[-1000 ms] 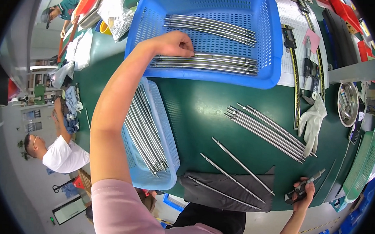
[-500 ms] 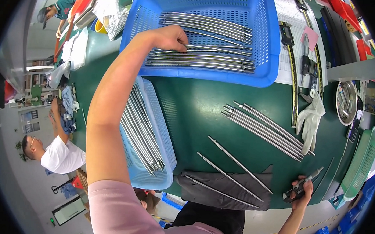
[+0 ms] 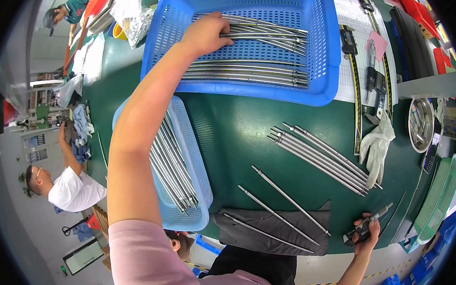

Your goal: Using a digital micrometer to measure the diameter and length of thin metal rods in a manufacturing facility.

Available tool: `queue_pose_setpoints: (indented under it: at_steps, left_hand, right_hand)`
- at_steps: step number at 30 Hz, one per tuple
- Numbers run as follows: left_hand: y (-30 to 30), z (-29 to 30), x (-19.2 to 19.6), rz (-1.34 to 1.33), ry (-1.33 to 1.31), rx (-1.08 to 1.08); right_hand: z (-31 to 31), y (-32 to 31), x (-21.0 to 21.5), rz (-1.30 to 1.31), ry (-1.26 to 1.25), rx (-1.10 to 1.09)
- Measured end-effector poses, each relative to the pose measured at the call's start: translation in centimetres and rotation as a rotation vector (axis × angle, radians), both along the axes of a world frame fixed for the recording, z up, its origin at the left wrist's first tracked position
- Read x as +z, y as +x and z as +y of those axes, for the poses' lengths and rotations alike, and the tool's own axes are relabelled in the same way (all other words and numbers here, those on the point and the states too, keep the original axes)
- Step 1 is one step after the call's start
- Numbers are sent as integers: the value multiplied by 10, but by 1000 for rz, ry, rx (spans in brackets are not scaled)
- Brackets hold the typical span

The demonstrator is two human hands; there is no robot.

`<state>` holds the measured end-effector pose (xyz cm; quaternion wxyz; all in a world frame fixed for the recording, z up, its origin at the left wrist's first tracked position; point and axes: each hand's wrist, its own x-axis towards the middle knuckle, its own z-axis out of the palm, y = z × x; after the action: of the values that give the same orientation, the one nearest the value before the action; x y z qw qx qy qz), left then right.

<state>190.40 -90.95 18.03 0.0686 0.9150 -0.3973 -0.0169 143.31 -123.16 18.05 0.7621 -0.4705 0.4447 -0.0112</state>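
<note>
My left hand (image 3: pixel 207 34) reaches into the big blue plastic basket (image 3: pixel 241 91) at the far side. Its fingers are closed on the left part of a thin metal rod (image 3: pixel 264 37) over the rear bunch, where several rods cross; how many it grips is hidden. A second bunch of metal rods (image 3: pixel 247 74) lies along the basket's near side. At the lower right, my right hand (image 3: pixel 373 232) is wrapped round a micrometer (image 3: pixel 358 234). Three slim rods (image 3: pixel 278 215) rest nearby, partly on a dark grey cloth (image 3: pixel 264 237).
Several rods (image 3: pixel 322 158) lie on the green table beside a white glove (image 3: pixel 379 150). A light-blue basket (image 3: pixel 199 192) of rods stands under my left arm. Calipers (image 3: pixel 349 43) lie on paper, near a metal bowl (image 3: pixel 421 124). Two people are at the left.
My left hand has moved away from me inside the big basket, from the gap between the bunches to the rear rods, where rods now cross. My right hand still holds the micrometer.
</note>
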Motion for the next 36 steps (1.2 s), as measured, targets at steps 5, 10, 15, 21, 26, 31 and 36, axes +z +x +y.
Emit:
queue_pose_setpoints:
  at_steps: [5, 10, 15, 21, 26, 31, 36]
  left_hand:
    - [-23, -5, 19, 505, 51, 136]
    - [-21, 6, 17, 763, 111, 22]
    - [-15, -6, 20, 774, 287, -76]
    - [-24, -15, 25, 460, 465, -348]
    - [-25, -18, 17, 381, 387, -371]
    - [-19, -9, 15, 346, 271, -323]
    - [-24, -11, 19, 166, 261, -304]
  right_hand:
    - [-1, -2, 1, 0, -21, -20]
    - [0, 1, 1, -6, -12, -9]
    - [1, -1, 0, 2, -13, -9]
    - [-1, 0, 0, 12, -3, -21]
    - [-2, -3, -2, 27, -18, -39]
    - [0, -1, -1, 54, -21, -50]
    - [0, 0, -2, 54, -25, -32]
